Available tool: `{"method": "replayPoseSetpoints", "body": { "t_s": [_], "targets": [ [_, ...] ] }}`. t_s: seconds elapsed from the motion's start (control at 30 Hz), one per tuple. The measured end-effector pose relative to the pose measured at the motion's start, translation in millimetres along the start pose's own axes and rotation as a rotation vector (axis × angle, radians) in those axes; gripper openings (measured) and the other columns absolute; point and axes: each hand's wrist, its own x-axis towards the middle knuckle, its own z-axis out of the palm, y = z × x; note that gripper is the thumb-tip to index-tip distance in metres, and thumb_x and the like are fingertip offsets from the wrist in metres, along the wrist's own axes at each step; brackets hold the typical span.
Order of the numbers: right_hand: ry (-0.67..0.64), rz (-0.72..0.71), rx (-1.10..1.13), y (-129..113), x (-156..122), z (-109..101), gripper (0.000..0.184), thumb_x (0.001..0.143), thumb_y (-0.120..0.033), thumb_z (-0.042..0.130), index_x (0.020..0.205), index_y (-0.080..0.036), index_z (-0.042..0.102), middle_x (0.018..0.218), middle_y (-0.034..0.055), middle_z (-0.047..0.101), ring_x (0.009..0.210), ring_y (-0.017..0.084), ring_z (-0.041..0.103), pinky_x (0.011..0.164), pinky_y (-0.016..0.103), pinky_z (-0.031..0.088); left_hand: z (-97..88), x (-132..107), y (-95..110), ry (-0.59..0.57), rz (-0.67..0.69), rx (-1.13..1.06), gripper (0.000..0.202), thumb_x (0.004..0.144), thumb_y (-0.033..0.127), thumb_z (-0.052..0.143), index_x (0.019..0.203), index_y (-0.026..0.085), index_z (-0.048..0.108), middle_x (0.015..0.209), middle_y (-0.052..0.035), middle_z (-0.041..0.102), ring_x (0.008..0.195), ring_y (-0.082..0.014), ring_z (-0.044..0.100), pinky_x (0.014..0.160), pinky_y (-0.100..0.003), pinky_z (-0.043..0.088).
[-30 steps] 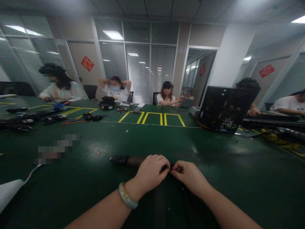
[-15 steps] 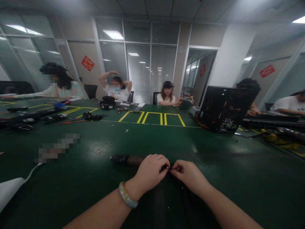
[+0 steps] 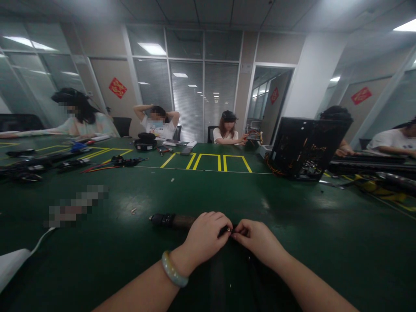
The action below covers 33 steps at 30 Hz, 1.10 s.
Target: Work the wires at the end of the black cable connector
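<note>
Fingers of the left hand (image 3: pixel 206 236) curl over, thumb and forefinger pinching a small dark piece (image 3: pixel 223 230) with a brassy glint at its end. Right hand (image 3: pixel 261 240) comes in from the other side, thumb and forefinger pressed together on that brassy end; too small to tell from where I stand whether it is one piece or two. The piece sits between the two sets of fingertips, low over the green desk (image 3: pixel 292 208). Pale green bracelet (image 3: pixel 173 269) on the left wrist.

Just beyond the left hand: dark cylindrical tool (image 3: pixel 172 221), lying on its side, silvery tip pointing left, other end hidden by the hand. Cannot tell if they touch. Below the right hand, a dark strand (image 3: pixel 249 258), dim, outline hard to follow.

Left part of desk: white cord (image 3: pixel 40 240) running down to a white sheet-like thing (image 3: pixel 13 264); farther off, a tangle of black parts with red wires (image 3: pixel 113 164). Yellow tape outlines (image 3: pixel 208 162) mid-desk. Black computer case (image 3: pixel 307 147) stands to the right, well apart from the hands.

Across the desk: one co-worker (image 3: pixel 159 125) masked, arms raised behind the head; another (image 3: pixel 225 130) in a dark cap, hand at a wired box (image 3: pixel 254 138).
</note>
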Motion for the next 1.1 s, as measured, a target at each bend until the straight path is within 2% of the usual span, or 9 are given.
{"method": "replayPoseSetpoints", "body": {
  "t_s": [0.9, 1.1],
  "targets": [
    [-0.023, 0.014, 0.002, -4.8, -1.8, -2.5, 0.010, 0.084, -0.029, 0.063, 0.084, -0.022, 0.069, 0.074, -0.0020, 0.068, 0.065, 0.014, 0.059, 0.054, 0.022, 0.035, 0.0, -1.2, -0.6, 0.009, 0.014, 0.007, 0.008, 0.090, 0.026, 0.058, 0.096, 0.024, 0.063, 0.098, 0.0009, 0.064, 0.092, -0.0182, 0.057, 0.081, -0.033, 0.040],
    [-0.018, 0.016, -0.009, -3.8, -1.5, -2.3, 0.010, 0.084, -0.029, 0.063, 0.084, -0.021, 0.069, 0.074, -0.0014, 0.068, 0.066, 0.015, 0.059, 0.055, 0.022, 0.036, -1.3, -0.8, -0.4, 0.004, 0.016, -0.010, 0.009, 0.088, 0.022, 0.060, 0.095, 0.026, 0.064, 0.099, 0.0020, 0.064, 0.093, -0.0178, 0.057, 0.082, -0.033, 0.040]
  ]
}}
